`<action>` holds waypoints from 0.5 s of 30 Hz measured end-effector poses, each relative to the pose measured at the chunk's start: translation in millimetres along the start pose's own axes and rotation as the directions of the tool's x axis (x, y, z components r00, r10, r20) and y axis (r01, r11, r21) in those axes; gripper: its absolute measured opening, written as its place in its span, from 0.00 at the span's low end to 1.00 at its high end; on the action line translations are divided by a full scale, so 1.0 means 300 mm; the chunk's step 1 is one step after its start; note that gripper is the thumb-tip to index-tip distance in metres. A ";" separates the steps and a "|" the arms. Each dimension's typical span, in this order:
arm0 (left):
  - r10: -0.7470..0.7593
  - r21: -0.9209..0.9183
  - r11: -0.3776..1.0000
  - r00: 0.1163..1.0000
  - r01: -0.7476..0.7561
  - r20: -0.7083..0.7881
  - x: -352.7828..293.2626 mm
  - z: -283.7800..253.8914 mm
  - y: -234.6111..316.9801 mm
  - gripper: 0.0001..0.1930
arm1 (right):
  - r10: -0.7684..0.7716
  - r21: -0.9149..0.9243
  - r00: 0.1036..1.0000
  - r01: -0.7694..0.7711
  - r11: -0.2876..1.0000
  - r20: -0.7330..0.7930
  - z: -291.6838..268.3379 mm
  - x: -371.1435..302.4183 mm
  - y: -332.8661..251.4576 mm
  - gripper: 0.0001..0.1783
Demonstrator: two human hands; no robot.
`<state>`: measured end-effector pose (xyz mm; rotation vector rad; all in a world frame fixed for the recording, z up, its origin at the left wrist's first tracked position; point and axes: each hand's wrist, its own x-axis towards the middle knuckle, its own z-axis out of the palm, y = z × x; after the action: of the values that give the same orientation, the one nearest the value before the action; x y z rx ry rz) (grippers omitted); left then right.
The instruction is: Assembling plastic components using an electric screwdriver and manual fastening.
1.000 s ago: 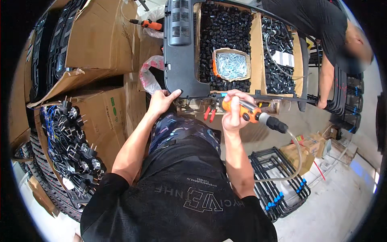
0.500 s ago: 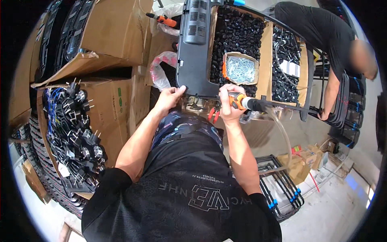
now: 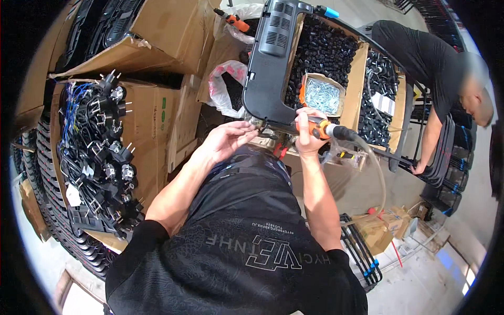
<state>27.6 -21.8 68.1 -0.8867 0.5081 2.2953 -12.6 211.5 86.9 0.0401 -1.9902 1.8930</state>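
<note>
Wrapped in my right hand [image 3: 310,132] is an orange and black air screwdriver [image 3: 319,128], with a clear hose running from its back end. Its tip is hidden behind the hand, close to the panel's near edge. My left hand [image 3: 227,140] is open, fingers stretched toward the near left corner of a black plastic panel [image 3: 264,86] with vents. Whether the fingertips touch that corner, I cannot tell. The panel sits along a black tube frame [image 3: 391,56]. Just beyond my right hand, an open carton of silvery screws [image 3: 322,96] rests on black plastic parts [image 3: 321,50].
Plugs and cables [image 3: 107,157] fill a carton on the left. Another orange screwdriver [image 3: 233,21] lies at the back beside a plastic bag [image 3: 223,86]. Red-handled pliers [image 3: 282,152] are below the panel. A co-worker in black [image 3: 420,52] bends over stacked frames [image 3: 446,147] at right.
My left hand has come off the panel's corner, and its fingers have straightened. The right hand still grips the screwdriver near the panel's edge. The whole view has shifted slightly.
</note>
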 end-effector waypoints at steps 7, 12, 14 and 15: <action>0.039 0.114 0.992 0.989 -0.056 0.146 0.021 0.129 -0.015 0.12 | 0.092 0.334 0.994 -0.068 0.940 -0.057 0.001 -0.013 -0.230 0.10; 0.025 0.241 0.966 0.963 -0.092 0.270 0.045 0.172 -0.039 0.13 | 0.076 0.446 0.997 -0.071 0.892 0.007 0.022 -0.009 -0.326 0.13; 0.009 0.315 0.943 0.955 -0.107 0.296 0.039 0.196 -0.043 0.13 | 0.089 0.446 0.996 -0.081 0.891 0.004 0.030 -0.015 -0.330 0.13; 0.007 0.316 0.943 0.955 -0.106 0.298 0.037 0.207 -0.045 0.13 | 0.102 0.450 0.995 -0.095 0.888 0.007 0.034 -0.017 -0.331 0.12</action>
<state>1.4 26.4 102.0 -0.3644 0.7628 2.2505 17.9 191.9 180.0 0.0501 -1.5244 2.3749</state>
